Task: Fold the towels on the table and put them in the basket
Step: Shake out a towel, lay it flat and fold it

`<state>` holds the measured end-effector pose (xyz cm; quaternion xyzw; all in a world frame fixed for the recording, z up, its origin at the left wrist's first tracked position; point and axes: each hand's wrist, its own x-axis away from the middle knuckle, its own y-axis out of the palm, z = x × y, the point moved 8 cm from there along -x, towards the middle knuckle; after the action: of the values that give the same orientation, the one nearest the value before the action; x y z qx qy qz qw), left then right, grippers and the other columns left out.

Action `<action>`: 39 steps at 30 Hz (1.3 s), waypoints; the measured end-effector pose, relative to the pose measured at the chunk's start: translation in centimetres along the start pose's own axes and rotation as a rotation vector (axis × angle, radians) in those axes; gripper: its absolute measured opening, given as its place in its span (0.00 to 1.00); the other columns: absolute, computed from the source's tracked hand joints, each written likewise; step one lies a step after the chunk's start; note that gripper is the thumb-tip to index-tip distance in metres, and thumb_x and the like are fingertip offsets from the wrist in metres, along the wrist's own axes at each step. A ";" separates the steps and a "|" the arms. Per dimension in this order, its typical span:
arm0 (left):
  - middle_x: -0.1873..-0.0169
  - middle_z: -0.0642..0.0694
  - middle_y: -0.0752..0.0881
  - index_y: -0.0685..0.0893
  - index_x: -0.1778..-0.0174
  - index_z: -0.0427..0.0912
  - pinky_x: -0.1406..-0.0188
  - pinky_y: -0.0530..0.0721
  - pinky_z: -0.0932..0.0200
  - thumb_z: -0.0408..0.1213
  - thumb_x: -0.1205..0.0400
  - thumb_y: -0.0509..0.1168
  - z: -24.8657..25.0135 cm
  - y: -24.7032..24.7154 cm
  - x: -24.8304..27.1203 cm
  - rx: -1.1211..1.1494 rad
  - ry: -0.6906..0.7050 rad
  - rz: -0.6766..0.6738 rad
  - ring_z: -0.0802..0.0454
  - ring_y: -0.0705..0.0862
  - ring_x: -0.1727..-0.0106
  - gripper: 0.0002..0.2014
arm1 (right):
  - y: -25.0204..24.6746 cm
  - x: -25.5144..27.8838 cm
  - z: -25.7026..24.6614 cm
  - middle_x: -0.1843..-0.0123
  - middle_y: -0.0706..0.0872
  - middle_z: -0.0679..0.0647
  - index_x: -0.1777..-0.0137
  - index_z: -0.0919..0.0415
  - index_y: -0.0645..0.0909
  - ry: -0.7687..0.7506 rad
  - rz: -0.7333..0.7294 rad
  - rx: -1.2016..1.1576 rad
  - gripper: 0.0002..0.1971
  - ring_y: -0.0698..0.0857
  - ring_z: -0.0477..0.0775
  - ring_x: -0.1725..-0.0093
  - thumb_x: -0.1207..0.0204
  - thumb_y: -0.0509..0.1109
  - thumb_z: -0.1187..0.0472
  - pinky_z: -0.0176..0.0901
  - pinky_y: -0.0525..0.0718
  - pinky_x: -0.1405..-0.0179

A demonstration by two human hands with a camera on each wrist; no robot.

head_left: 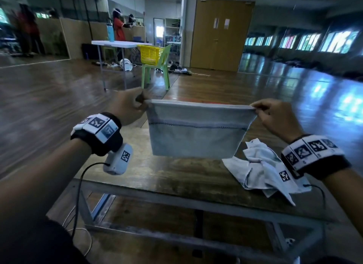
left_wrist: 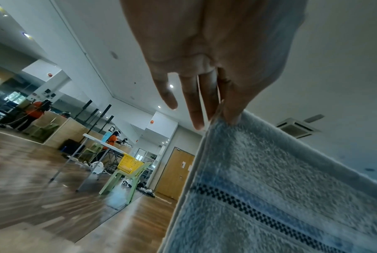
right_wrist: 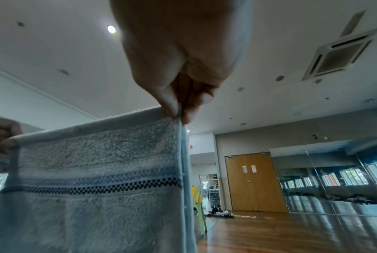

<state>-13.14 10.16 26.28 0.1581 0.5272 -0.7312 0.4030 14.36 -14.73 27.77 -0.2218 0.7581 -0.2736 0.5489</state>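
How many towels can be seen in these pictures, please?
2. A light blue towel hangs in the air, pinched at its top corners by the left hand and right hand. A crumpled white towel lies on the table. More may be out of view.

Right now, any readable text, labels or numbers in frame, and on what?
None readable.
Wristbands: square black-and-white marker patterns only, no letters.
Two paper sheets on the double door: too small and blurred.
Blue towel: checkered stripe, no wording.

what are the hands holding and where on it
Both hold the blue towel by its top corners: left hand pinches the left corner, right hand the right.
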 end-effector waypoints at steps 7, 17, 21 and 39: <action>0.58 0.52 0.85 0.81 0.56 0.49 0.55 0.83 0.65 0.37 0.22 0.70 -3.9 9.5 10.5 -0.035 -0.153 -0.676 0.53 0.85 0.55 0.04 | 8.5 11.8 3.1 0.58 0.89 0.46 0.57 0.46 0.84 0.087 -0.717 0.029 0.10 0.85 0.44 0.58 0.28 0.73 0.65 0.38 0.81 0.56; 0.59 0.51 0.84 0.81 0.55 0.48 0.56 0.81 0.61 0.40 0.21 0.68 -9.3 16.1 15.0 -0.004 -0.327 -0.754 0.52 0.83 0.56 0.03 | 16.5 16.1 7.0 0.55 0.87 0.48 0.55 0.50 0.81 0.312 -0.761 -0.120 0.08 0.84 0.46 0.54 0.28 0.73 0.65 0.38 0.81 0.52; 0.57 0.48 0.83 0.83 0.47 0.39 0.58 0.73 0.65 0.39 0.19 0.65 -11.0 18.4 13.3 -0.076 -0.333 -0.704 0.53 0.80 0.56 0.09 | 19.1 14.7 9.7 0.59 0.86 0.52 0.63 0.49 0.77 0.384 -0.693 -0.100 0.13 0.84 0.50 0.57 0.31 0.75 0.67 0.41 0.80 0.55; 0.42 0.45 0.79 0.78 0.40 0.44 0.47 0.78 0.53 0.41 0.17 0.61 -15.0 25.7 10.1 -0.328 -0.370 -0.913 0.45 0.79 0.43 0.11 | 28.0 13.2 13.5 0.42 0.88 0.50 0.42 0.54 0.86 0.373 -1.019 0.162 0.15 0.85 0.54 0.44 0.27 0.67 0.63 0.50 0.83 0.42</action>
<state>-2.91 16.30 -2.77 -0.2854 0.5700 -0.7560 0.1488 22.32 -4.38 -3.38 -0.4656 0.6157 -0.5969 0.2185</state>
